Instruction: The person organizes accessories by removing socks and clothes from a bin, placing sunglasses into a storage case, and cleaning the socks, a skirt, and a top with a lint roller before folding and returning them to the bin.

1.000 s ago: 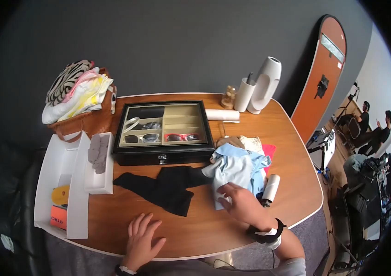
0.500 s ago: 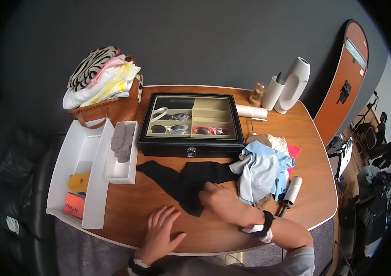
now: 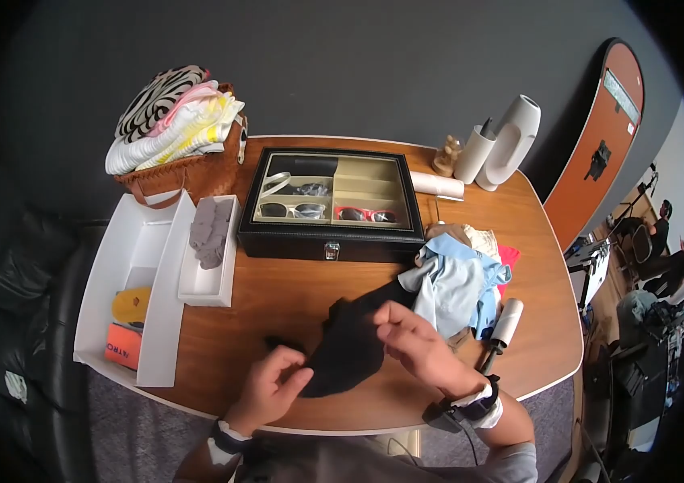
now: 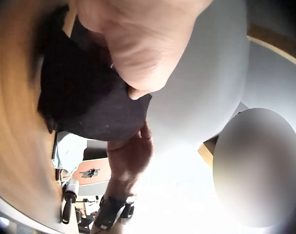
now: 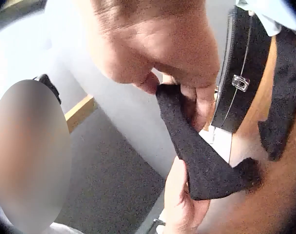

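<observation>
A black sock (image 3: 348, 354) is stretched between my two hands, raised over the front of the table. My right hand (image 3: 422, 348) pinches one end between thumb and fingers, as the right wrist view shows. My left hand (image 3: 268, 388) grips the other end of the sock (image 5: 204, 168), thumb on the near side. A second black sock (image 5: 284, 92) lies on the wood beyond, its far end by a crumpled light-blue garment (image 3: 451, 278).
A black glasses case (image 3: 330, 241) with a clear lid stands at the back. White boxes (image 3: 166, 322) are on the left, one with a grey cloth (image 3: 209, 233). A lint roller (image 3: 507, 322) lies right. A brown basket (image 3: 189, 179) of folded clothes is behind.
My right hand moved left from the blue garment to the black socks. One sock has been lifted off the table, and my left hand has gone from lying flat to gripping it.
</observation>
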A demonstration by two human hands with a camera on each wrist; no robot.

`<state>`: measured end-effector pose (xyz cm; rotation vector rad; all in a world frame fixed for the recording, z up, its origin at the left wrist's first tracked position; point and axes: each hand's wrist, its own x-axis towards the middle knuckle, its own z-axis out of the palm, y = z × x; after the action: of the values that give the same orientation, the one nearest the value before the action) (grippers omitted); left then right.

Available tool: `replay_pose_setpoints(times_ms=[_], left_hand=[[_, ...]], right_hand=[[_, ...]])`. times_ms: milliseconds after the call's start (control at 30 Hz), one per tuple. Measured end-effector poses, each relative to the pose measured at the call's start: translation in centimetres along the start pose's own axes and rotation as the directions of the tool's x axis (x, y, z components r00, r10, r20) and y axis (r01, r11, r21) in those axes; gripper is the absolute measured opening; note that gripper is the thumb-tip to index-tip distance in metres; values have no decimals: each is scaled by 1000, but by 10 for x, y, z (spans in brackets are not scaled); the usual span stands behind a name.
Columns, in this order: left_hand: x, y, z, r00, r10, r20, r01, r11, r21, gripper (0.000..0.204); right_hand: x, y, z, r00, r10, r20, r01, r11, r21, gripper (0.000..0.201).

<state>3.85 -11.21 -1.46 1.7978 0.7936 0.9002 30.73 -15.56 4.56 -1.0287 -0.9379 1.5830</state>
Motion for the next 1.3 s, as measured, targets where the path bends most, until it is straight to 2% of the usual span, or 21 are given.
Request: replay_pose_setpoints(times_ms=[33,67,167,267,367,400,500,533,567,667,767,800,900,933,1033,1067,1100,1167,1233,1267,1300], left_hand=[[0,2,-2,1000,-18,-14,18,999,-48,16],[2,5,-4,999,49,-15,-50,998,-26,13],[-6,3,-1,998,-57,8,58,974,-218,15],[-17,-6,3,989,-116,93,138,953,-271,14],[-34,-14,-3,822,-311,477,514,765,-388,22],[-33,-14,7,810,-190,555,489,742,-459,32],[-11,8,-8,600,-301,741,505,861,-59,38],[-17,-7,-4,644,-383,663,570,818,-80,36],[-14,-10,-6,629,-433,645,649,749,-131,37],[-2,-17,-14,683,-429,591,605,786,-128,34],[4,-20,-14,765,-383,519,586,747,-313,30],[5,-37,-19,743,-411,528,610,741,-281,30],[11,-16,-18,786,-425,449,605,675,-422,29],[9,-12,-18,791,-409,454,595,684,-422,39],[-3,-12,-30,725,-377,577,596,763,-250,44],[-4,-3,-40,637,-450,626,640,762,-103,43],[-3,10,-44,602,-454,656,668,737,-102,38],[-3,3,-64,543,-482,687,480,850,217,31],[-12,8,-78,675,-412,611,543,839,-34,23],[-11,18,-82,670,-478,568,659,735,-159,17],[-13,10,-91,672,-465,577,673,709,-212,16]], right_hand=[[0,0,-5,999,44,-31,-39,989,145,4],[-3,-1,-9,999,34,42,-45,948,315,7],[0,1,2,1000,0,30,-14,884,466,3],[-3,13,-5,969,-150,195,29,858,513,7],[-20,12,0,993,-110,53,80,913,401,18],[-22,24,-9,994,-93,49,66,915,398,28],[-26,52,-23,979,76,-192,-72,997,27,36],[-28,61,-28,970,117,-212,-145,982,-123,49],[-27,69,-32,974,129,-185,-172,955,-243,53],[-19,69,-25,982,124,-139,-184,771,-610,66],[12,82,-30,988,-52,-146,-63,728,-683,67],[27,82,-33,980,-79,-184,-69,728,-682,65],[60,70,-40,954,-177,-242,-36,733,-679,61],[62,65,-44,947,-220,-234,4,737,-676,59],[51,42,-46,916,-279,-287,76,826,-559,54],[42,34,-47,906,-287,-312,95,855,-510,55],[31,25,-49,893,-294,-340,115,880,-460,55],[6,12,-55,877,-269,-397,145,938,-316,54],[-23,6,-56,869,-188,-458,123,978,-169,55],[-38,4,-54,859,-168,-484,120,984,-129,54],[-49,8,-53,849,-146,-508,119,989,-86,53]])
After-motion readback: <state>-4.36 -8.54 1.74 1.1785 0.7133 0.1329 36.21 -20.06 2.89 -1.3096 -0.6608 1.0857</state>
